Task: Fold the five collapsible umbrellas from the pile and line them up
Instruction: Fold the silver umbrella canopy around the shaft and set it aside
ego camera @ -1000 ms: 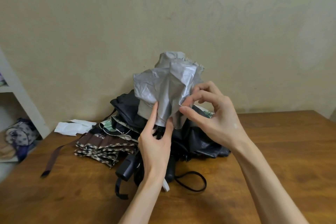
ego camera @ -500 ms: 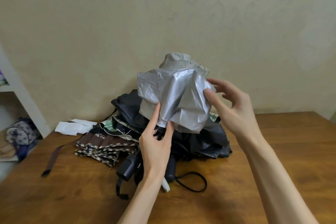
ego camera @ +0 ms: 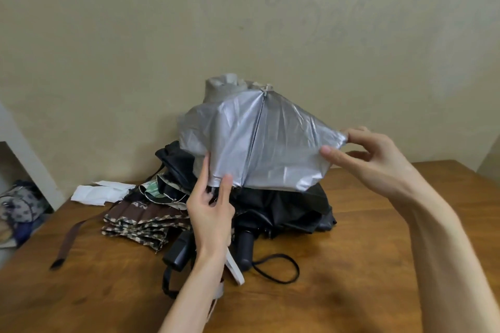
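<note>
A silver-grey umbrella [ego camera: 259,143] stands upright above the pile, its canopy partly spread. My left hand [ego camera: 212,211] grips its lower part, thumb and forefinger against the canopy's bottom edge. My right hand [ego camera: 362,157] pinches the canopy's right corner and holds it stretched out to the right. Beneath lie black umbrellas [ego camera: 286,211] with two black handles [ego camera: 244,249] and a wrist loop [ego camera: 281,269] pointing towards me. A brown checked umbrella [ego camera: 140,222] lies at the left of the pile, and part of a green-edged one [ego camera: 154,190] shows behind it.
The pile sits on a wooden table [ego camera: 365,278] against a beige wall. A brown strap [ego camera: 71,240] trails left from the checked umbrella. White paper [ego camera: 100,193] lies behind the pile at left. A white shelf and a patterned bag [ego camera: 20,204] stand off the table's left edge.
My right hand has pulled a fold of the silver canopy out to the right, spreading the crumpled fabric flat. My left hand has kept its hold at the base.
</note>
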The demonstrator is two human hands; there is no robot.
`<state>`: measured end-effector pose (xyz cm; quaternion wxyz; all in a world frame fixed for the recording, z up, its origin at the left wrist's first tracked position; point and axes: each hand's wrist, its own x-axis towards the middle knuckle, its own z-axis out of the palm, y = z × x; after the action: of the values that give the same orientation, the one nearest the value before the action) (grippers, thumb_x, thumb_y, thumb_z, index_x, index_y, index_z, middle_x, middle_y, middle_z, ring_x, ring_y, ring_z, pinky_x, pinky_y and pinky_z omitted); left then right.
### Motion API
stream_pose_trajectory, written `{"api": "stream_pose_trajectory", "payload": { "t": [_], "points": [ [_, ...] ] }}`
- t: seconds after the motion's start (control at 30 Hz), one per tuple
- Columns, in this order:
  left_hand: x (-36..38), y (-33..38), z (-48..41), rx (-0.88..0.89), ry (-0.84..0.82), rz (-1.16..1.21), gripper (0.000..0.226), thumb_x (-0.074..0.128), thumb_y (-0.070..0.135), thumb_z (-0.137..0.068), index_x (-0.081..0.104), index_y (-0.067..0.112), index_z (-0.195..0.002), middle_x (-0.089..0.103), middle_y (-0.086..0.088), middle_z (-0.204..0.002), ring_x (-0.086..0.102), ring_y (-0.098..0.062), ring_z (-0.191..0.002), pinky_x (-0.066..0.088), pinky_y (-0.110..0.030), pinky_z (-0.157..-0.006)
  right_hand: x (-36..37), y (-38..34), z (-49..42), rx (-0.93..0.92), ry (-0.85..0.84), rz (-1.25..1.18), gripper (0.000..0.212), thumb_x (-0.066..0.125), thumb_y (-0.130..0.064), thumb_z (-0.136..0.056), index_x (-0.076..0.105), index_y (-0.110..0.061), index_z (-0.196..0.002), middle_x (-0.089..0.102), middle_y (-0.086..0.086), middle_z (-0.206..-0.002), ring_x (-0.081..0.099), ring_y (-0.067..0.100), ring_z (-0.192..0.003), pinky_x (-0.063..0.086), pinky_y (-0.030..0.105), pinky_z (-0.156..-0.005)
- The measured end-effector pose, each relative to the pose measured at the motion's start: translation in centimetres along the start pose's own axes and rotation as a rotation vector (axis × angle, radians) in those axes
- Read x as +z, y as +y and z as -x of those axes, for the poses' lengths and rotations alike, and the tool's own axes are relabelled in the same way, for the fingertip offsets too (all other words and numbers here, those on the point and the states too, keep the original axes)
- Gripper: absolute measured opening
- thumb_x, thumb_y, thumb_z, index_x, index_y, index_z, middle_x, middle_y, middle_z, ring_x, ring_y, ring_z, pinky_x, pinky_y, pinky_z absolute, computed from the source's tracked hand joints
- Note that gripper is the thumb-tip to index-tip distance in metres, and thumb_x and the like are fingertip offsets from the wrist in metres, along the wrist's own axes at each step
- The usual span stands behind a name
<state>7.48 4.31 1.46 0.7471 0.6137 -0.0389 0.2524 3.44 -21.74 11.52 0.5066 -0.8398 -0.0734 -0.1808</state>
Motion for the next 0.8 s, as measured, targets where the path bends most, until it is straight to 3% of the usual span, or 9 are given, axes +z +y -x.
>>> {"api": "stream_pose_trajectory", "payload": {
  "t": [0.1, 0.17, 0.27, 0.4, 0.5, 0.57, 0.63, 0.7, 0.8],
  "points": [
    [-0.2, 0.0, -0.3, 0.031, -0.011, 0.006, 0.057, 0.073, 0.026, -0.098, 0.054, 0.048, -0.148, 0.064, 0.002, -0.148, 0.056, -0.023, -0.051, 0.05, -0.018, -0.051, -0.5, 1.1, 0.0, 0.078, -0.023, 0.094, 0.04, 0.084, -0.054, -0.081, 0.08, -0.02, -0.1, 0.079, -0.006, -0.102, 0.074, 0.007, -0.1, 0.057, 0.034, -0.095],
    [-0.2, -0.1, -0.3, 0.038, -0.029, 0.001, 0.058, 0.073, 0.024, -0.098, 0.054, 0.047, -0.148, 0.063, -0.001, -0.15, 0.048, -0.004, -0.047, 0.049, -0.018, -0.049, 0.1, 1.6, -0.1, 0.138, -0.044, 0.031, 0.035, 0.089, -0.042, -0.081, 0.079, -0.02, -0.107, 0.082, -0.008, -0.101, 0.076, 0.007, -0.098, 0.059, 0.026, -0.085],
    [-0.1, -0.2, -0.2, 0.045, -0.033, 0.0, 0.057, 0.073, 0.025, -0.098, 0.054, 0.05, -0.145, 0.065, -0.01, -0.146, 0.048, -0.001, -0.048, 0.049, -0.018, -0.049, 1.7, 2.7, -0.7, 0.197, 0.068, -0.252, 0.035, 0.088, -0.014, -0.084, 0.074, -0.006, -0.114, 0.082, 0.006, -0.102, 0.079, 0.026, -0.098, 0.063, 0.025, -0.075],
    [0.2, -0.3, 0.0, 0.04, -0.006, -0.001, 0.057, 0.073, 0.029, -0.099, 0.053, 0.052, -0.147, 0.068, -0.003, -0.143, 0.047, -0.005, -0.047, 0.052, -0.022, -0.054, 3.8, 2.7, -1.3, 0.298, 0.221, -0.646, 0.054, 0.085, -0.008, -0.087, 0.058, -0.014, -0.134, 0.081, 0.017, -0.108, 0.078, 0.03, -0.098, 0.064, 0.037, -0.09],
    [0.2, -0.3, 0.0, 0.037, 0.027, 0.033, 0.055, 0.074, 0.033, -0.098, 0.055, 0.056, -0.145, 0.068, 0.002, -0.143, 0.042, -0.022, -0.05, 0.054, -0.029, -0.063, 5.0, 2.1, -1.2, 0.442, 0.089, -0.609, 0.054, 0.085, -0.028, -0.09, 0.051, -0.017, -0.131, 0.081, 0.014, -0.099, 0.08, 0.026, -0.094, 0.066, 0.034, -0.084],
    [0.1, -0.3, -0.1, 0.034, 0.063, 0.057, 0.054, 0.074, 0.035, -0.097, 0.056, 0.062, -0.14, 0.068, 0.001, -0.142, 0.056, -0.038, -0.064, 0.053, -0.024, -0.059, 5.7, 2.1, -1.1, 0.481, 0.025, -0.526, 0.049, 0.088, -0.026, -0.087, 0.056, -0.011, -0.121, 0.079, 0.019, -0.103, 0.081, 0.026, -0.089, 0.066, 0.027, -0.076],
    [-0.1, -0.3, -0.2, 0.023, 0.088, 0.056, 0.054, 0.075, 0.038, -0.097, 0.055, 0.066, -0.138, 0.066, 0.001, -0.145, 0.062, -0.059, -0.099, 0.052, -0.02, -0.055, 6.0, 2.2, -1.2, 0.443, 0.047, -0.54, 0.041, 0.089, -0.014, -0.085, 0.062, -0.002, -0.113, 0.078, 0.025, -0.106, 0.081, 0.027, -0.085, 0.064, 0.023, -0.074],
    [-0.2, -0.3, -0.3, 0.018, 0.091, 0.056, 0.055, 0.075, 0.039, -0.096, 0.054, 0.069, -0.137, 0.065, -0.003, -0.147, 0.059, -0.063, -0.102, 0.051, -0.019, -0.053, 5.9, 2.3, -1.2, 0.388, 0.072, -0.548, 0.029, 0.086, -0.007, -0.085, 0.065, -0.006, -0.105, 0.081, 0.017, -0.097, 0.08, 0.022, -0.079, 0.064, 0.022, -0.074],
    [-0.3, -0.4, -0.3, 0.043, 0.075, 0.055, 0.055, 0.074, 0.039, -0.097, 0.053, 0.066, -0.14, 0.066, -0.01, -0.144, 0.059, -0.012, -0.056, 0.048, -0.018, -0.05, 5.7, 2.5, -1.2, 0.299, 0.058, -0.504, 0.023, 0.083, -0.008, -0.089, 0.069, -0.026, -0.095, 0.081, -0.007, -0.082, 0.077, 0.009, -0.082, 0.062, 0.025, -0.083]
  ]
}}
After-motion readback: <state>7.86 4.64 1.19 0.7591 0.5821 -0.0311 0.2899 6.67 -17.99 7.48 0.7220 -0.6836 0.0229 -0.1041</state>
